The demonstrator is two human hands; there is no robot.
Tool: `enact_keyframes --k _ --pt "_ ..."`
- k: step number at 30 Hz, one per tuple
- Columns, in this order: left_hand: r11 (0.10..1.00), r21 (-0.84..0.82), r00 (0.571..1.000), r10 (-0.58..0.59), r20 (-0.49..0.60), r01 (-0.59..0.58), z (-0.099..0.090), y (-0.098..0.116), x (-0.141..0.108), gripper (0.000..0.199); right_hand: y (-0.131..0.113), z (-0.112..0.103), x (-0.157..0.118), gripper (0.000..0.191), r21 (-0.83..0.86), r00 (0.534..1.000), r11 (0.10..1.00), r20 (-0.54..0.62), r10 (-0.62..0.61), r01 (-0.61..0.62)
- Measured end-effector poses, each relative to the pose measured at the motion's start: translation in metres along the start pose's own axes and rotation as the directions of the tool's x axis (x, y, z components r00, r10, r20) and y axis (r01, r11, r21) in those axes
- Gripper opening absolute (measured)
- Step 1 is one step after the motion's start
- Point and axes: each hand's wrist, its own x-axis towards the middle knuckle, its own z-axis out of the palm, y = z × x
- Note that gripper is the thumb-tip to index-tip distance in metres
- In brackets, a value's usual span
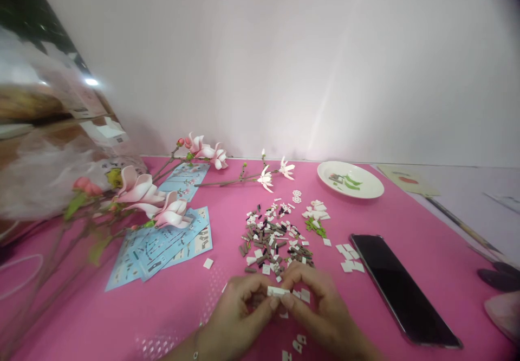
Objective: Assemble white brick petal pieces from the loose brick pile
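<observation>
Between my two hands, low in the middle of the view, is a small white building-brick piece (278,291). My left hand (239,312) pinches its left end between thumb and fingers. The thumb and forefinger of my right hand (319,304) close on its right end. Just beyond my fingers spreads a heap of loose bricks (270,242), brown, white and black. A few white pieces (299,343) lie in front of my right hand. Others are partly hidden under my fingers.
A dark phone (406,290) lies at right beside several white tiles (347,251). Farther back stands a white plate (371,187) with green leaf pieces. Brick-built pink flowers (173,209) rest at left over blue instruction sheets (195,247). A white flower branch (231,182) lies near the wall.
</observation>
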Motion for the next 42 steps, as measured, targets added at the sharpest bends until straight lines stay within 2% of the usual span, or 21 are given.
enact_keyframes --k 4,9,13,18,22,28,35,39,42 --pt "0.981 -0.186 0.998 -0.051 0.023 0.055 0.002 0.005 0.002 0.035 -0.002 0.000 0.001 0.019 0.020 1.000 1.000 -0.008 -0.001 0.001" --pt "0.971 -0.225 0.997 -0.079 0.023 0.082 0.001 0.007 0.001 0.036 -0.011 0.003 0.001 0.021 0.041 0.998 0.999 0.055 -0.012 0.009" --pt "0.960 -0.251 0.992 -0.108 0.066 0.121 0.001 -0.001 0.001 0.036 -0.010 0.004 0.001 0.021 -0.018 0.998 1.000 0.056 -0.020 0.021" --pt "0.933 -0.348 0.993 -0.068 0.093 0.096 0.001 -0.016 0.006 0.035 -0.003 0.006 -0.001 0.023 -0.063 0.999 0.997 0.002 -0.047 0.047" --pt "0.938 -0.332 0.993 -0.081 0.088 0.105 0.000 -0.022 0.010 0.036 -0.001 0.006 -0.003 0.022 -0.066 1.000 0.998 -0.015 0.010 -0.011" --pt "0.929 -0.346 0.991 -0.112 0.080 0.133 0.002 -0.033 0.014 0.041 -0.002 0.003 -0.002 0.009 -0.064 0.997 0.996 -0.065 0.050 -0.055" --pt "0.942 -0.315 0.993 -0.094 0.075 0.113 0.003 -0.032 0.014 0.042 0.001 0.002 -0.001 0.016 -0.031 0.996 0.996 -0.018 0.087 -0.087" --pt "0.954 -0.277 0.991 -0.094 0.093 0.117 0.001 -0.037 0.013 0.043 0.002 0.003 -0.003 0.017 -0.092 0.998 0.994 0.008 0.058 -0.057" --pt "0.961 -0.240 0.987 -0.116 0.111 0.139 0.000 -0.041 0.012 0.046 0.004 0.004 -0.005 0.021 -0.120 0.999 0.993 0.027 -0.018 0.021"
